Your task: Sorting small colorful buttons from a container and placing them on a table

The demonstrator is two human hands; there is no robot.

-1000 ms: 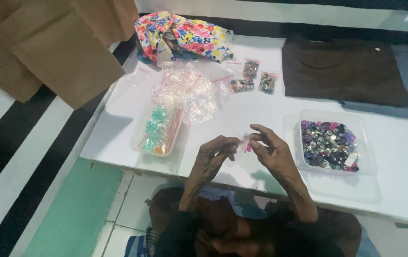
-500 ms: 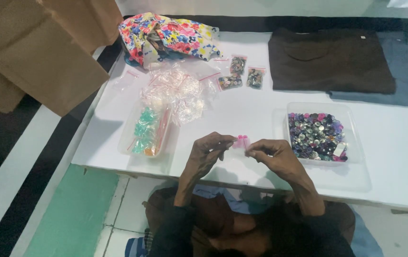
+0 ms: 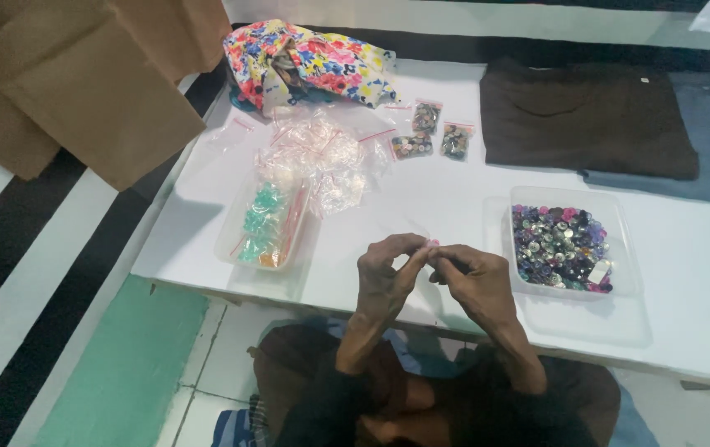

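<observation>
two small clear zip bags of dark buttons (image 3: 441,141) side by side on the white worktop (image 3: 454,199), crumpled clear plastic bags with red seal strips (image 3: 322,157) left of them, clear bag of green and orange pieces (image 3: 266,225) below

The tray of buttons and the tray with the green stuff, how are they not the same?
The tray of buttons, right of the hands, holds loose dark, purple and silvery pieces; the tray with the green stuff, on the left, holds small bagged packets. The button tray looks wider and squarer; the green one is narrower, with crumpled clear bags piled at its far end. Both are clear plastic on the white table.
</observation>
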